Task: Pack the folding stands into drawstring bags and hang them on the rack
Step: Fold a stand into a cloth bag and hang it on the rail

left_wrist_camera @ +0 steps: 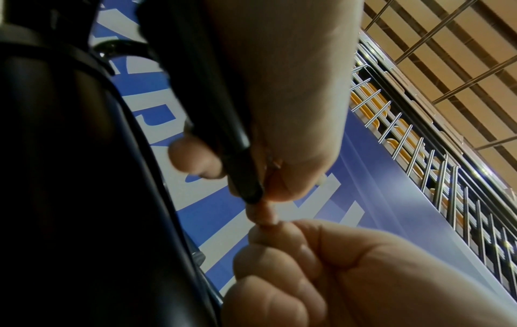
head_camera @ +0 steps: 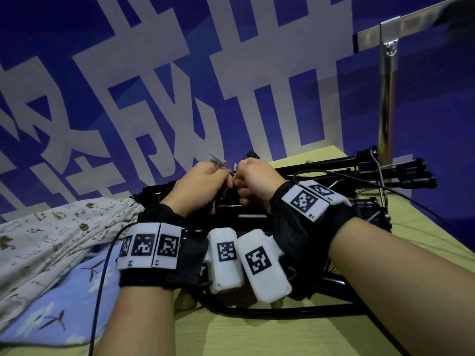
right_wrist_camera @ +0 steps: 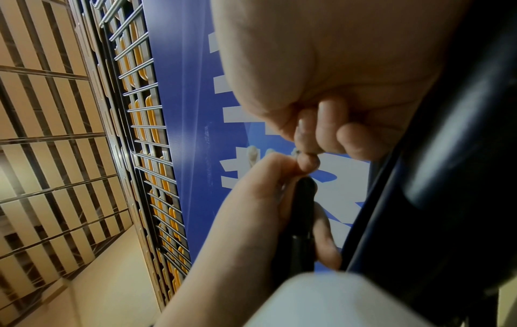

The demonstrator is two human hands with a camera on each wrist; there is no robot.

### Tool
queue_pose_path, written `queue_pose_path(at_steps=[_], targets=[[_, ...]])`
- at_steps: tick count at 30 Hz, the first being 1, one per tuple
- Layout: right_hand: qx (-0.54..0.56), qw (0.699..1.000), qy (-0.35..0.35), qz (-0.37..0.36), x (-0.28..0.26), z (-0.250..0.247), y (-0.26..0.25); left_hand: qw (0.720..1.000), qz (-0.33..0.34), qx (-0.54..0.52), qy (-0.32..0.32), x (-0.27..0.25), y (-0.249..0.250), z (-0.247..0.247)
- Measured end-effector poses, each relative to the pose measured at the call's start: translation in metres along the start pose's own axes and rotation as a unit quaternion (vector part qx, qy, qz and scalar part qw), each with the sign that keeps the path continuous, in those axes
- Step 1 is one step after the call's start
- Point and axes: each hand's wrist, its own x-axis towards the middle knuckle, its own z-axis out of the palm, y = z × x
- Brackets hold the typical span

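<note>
Several black folding stands [head_camera: 334, 170] lie bundled on the yellow-green table [head_camera: 257, 335]. My left hand [head_camera: 221, 181] grips a black tube of one stand [left_wrist_camera: 223, 124], and a small pale tie with a grey tab [head_camera: 217, 160] sticks up above its knuckles. My right hand [head_camera: 239, 181] meets it fingertip to fingertip and pinches the tie's thin strand. The right wrist view shows the right hand [right_wrist_camera: 307, 154] curled above the left hand [right_wrist_camera: 265, 199], which wraps the tube [right_wrist_camera: 302, 210]. A white printed drawstring bag [head_camera: 51, 227] lies at the left over a blue floral bag [head_camera: 51, 304].
A chrome rack post [head_camera: 388, 104] with a crossbar [head_camera: 411, 29] stands at the table's far right corner. A blue wall with large white characters [head_camera: 180, 86] is close behind the table. Black cables [head_camera: 102, 278] run from my wrist cameras across the bags and table.
</note>
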Motion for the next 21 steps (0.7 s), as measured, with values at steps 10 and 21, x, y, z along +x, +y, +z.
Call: queue_pose_path(at_steps=[10, 21], targets=[[0.039, 0.999, 0.013, -0.011, 0.0003, 0.0069, 0.0026, 0.996, 0.016, 0.04, 0.078, -0.002, -0.0016, 0.0012], [0.076, 0.996, -0.028, -0.047, -0.0031, 0.0006, 0.0062, 0.995, -0.036, 0.021, 0.093, -0.0051, -0.0014, -0.0041]])
